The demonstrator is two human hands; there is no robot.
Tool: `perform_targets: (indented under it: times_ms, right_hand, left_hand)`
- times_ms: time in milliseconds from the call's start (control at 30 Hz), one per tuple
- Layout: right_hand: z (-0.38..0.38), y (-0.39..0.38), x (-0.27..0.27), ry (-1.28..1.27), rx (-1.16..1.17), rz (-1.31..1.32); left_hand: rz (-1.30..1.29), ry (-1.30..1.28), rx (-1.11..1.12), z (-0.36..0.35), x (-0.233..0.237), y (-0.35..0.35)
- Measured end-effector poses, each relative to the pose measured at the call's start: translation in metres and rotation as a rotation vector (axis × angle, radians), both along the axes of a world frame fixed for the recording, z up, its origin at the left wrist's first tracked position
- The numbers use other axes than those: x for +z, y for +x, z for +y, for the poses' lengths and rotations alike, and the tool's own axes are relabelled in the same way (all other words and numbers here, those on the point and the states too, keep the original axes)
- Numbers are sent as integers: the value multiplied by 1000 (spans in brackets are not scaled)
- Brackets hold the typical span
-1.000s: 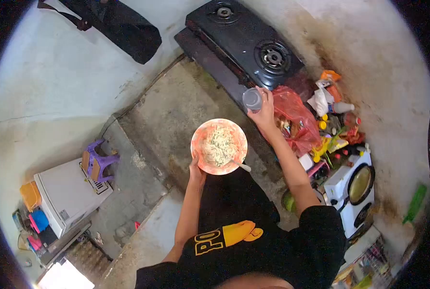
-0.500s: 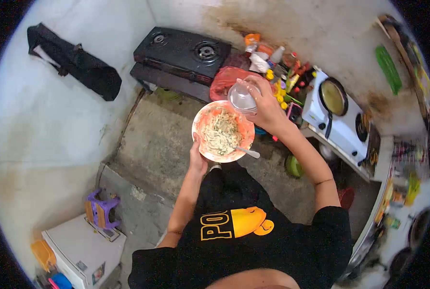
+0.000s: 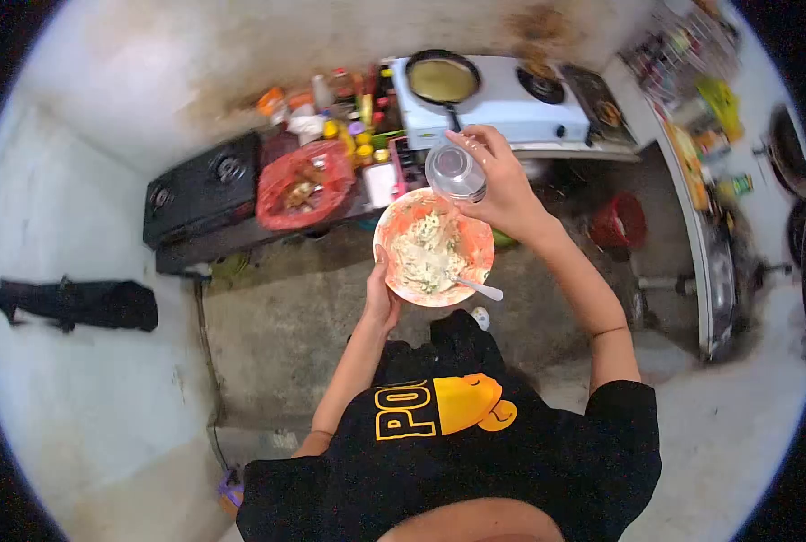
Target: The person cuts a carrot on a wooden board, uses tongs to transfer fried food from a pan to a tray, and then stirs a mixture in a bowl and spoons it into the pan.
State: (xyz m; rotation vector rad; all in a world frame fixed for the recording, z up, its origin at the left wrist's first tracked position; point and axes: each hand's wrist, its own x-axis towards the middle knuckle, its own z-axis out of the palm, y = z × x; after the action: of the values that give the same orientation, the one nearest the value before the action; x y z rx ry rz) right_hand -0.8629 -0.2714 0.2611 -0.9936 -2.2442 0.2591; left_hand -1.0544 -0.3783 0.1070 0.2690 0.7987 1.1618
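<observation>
"PO" (rest hidden) on black shirt (image 3: 547, 461)

Both arms, viewed from above. The left hand (image 3: 382, 303) was raised before the chest, its fingers curled shut in a grip. The left forearm (image 3: 349, 370) ran forward from a bent elbow kept close to the body. The right hand (image 3: 504, 188) was held higher and farther forward, fingers (image 3: 471, 140) and thumb closed in a grip, tipped toward the left hand. The right forearm (image 3: 583, 289) stretched forward from the shoulder side. The 2 forearms were bare.
</observation>
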Motion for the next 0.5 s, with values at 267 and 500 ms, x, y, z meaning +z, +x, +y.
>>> perform_targets:
  times_ms: [267,500]
  right_hand:
    - [-16,272,-15,-178,-580,185]
    - [-85,497,-65,-107,-1099,58]
  left_hand:
    - [35,0,-337,39,-30,216]
    - [-27,-25,-646,47,-55,372]
